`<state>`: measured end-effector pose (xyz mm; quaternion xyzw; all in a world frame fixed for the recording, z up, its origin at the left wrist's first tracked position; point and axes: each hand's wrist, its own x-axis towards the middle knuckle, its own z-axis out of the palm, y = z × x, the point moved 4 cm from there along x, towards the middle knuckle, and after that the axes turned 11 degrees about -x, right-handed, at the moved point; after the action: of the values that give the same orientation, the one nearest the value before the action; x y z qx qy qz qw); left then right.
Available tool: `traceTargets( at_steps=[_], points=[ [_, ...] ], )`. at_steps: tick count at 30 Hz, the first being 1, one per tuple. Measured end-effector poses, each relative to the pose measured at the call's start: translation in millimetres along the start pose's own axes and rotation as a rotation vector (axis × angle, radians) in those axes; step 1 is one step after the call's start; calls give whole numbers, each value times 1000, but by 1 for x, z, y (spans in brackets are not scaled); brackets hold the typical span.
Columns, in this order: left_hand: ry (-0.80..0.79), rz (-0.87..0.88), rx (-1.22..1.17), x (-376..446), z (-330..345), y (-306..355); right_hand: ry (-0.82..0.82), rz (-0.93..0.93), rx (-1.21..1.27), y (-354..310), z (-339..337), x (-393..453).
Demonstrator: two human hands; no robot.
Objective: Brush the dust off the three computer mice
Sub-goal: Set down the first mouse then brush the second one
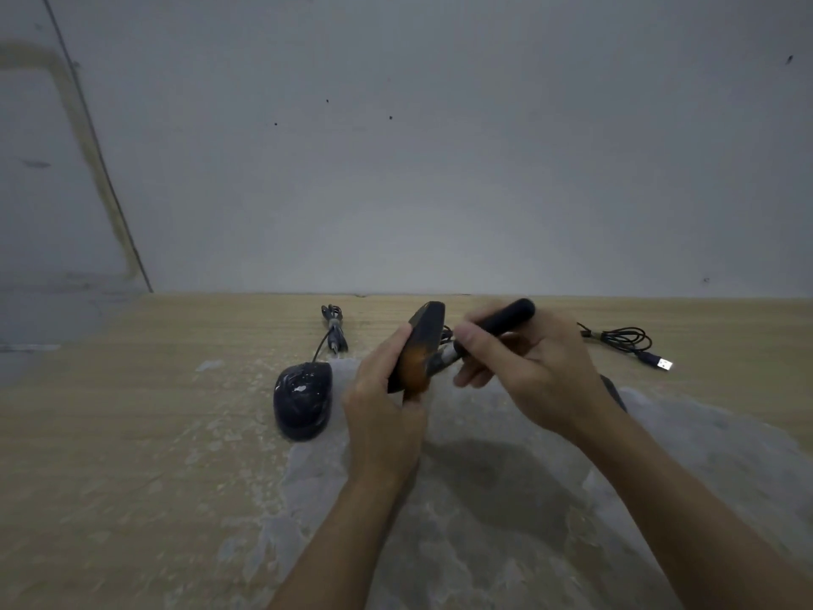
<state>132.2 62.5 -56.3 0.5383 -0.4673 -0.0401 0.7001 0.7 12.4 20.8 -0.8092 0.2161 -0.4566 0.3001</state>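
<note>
My left hand [382, 402] holds a dark mouse with an orange patch [421, 345] tilted up on its side above the table. In my right hand [523, 367] is a brush with a black handle [510, 319]; its pale bristles touch the raised mouse's right side. A second black mouse [302, 400], speckled with white dust, lies on the table to the left, its bundled cable [334, 328] trailing toward the wall. A dark shape [616, 391] shows behind my right wrist; I cannot tell what it is.
The wooden table [132, 433] carries a wide patch of grey-white dust [506, 499] under my arms. A coiled black USB cable [624, 341] with its plug lies at the back right. A grey wall rises directly behind the table.
</note>
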Motion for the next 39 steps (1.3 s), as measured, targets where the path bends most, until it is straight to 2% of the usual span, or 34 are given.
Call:
traceTargets(
  at_steps=[4,8,11,13,17,20,21,24,27,28,31,32,35,36,39],
  points=[
    [-5,-20,-15,0,0,0,178,-4,38,1,-8,0],
    [-3,1,3,-1,0,-4,-32,43,107,-1,1,0],
    [5,-22,22,0,0,-6,90,60,221,-3,-6,2],
    [4,-26,29,1,0,-5,63,110,265,1,-5,3],
    [-10,-35,-3,0,0,-6,124,107,71,7,-9,2],
    [15,-22,18,0,-1,-6,-62,106,99,5,0,2],
    [21,-27,17,0,-1,-6,-67,107,102,5,0,2],
    [-1,-40,-6,-1,-1,-4,93,96,62,9,-10,3],
    [-10,-1,-4,0,-1,-5,-59,144,94,12,-9,3],
    [-24,1,-5,-1,0,-5,-57,151,86,14,-10,3],
    [-74,10,5,-1,2,-3,142,124,34,17,-22,5],
    [-81,24,7,-1,2,-1,128,132,49,18,-24,4],
    [-97,66,6,-1,1,1,-84,202,159,19,-17,3],
    [-105,73,7,-1,2,2,-53,201,143,20,-18,4],
    [-117,96,37,0,2,2,180,166,42,24,-33,6]
  ],
)
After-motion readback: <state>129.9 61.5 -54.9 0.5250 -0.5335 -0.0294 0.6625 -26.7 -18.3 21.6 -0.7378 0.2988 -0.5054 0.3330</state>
